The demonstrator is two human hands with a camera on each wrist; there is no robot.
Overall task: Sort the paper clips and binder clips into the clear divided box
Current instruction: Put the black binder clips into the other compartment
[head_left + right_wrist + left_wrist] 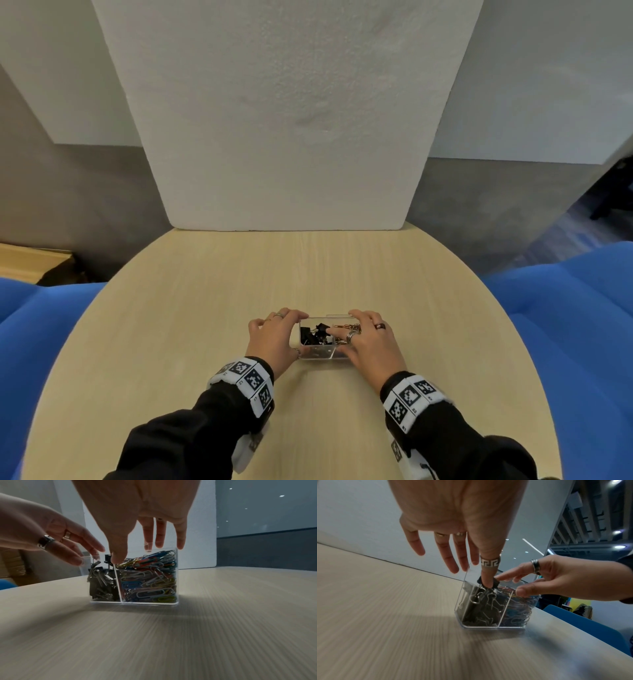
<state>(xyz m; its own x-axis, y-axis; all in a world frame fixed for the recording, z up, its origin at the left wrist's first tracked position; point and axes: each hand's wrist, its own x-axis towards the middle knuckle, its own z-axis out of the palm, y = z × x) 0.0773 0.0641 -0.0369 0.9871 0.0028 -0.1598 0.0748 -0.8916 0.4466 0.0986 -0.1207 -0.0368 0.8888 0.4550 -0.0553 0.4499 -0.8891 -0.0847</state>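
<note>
Head view puts your left hand (pixel 270 337) and right hand (pixel 371 337), fingers loose, gripping nothing, at the box (pixel 320 353) on the table (pixel 205 308). Left wrist view shows your thumb pressing the binder clips (pixel 481 607); push harder and the box could tip. Right wrist view has paper clips (pixel 150 577) heaped to the rim, likely to spill; no writing is readable.
</note>
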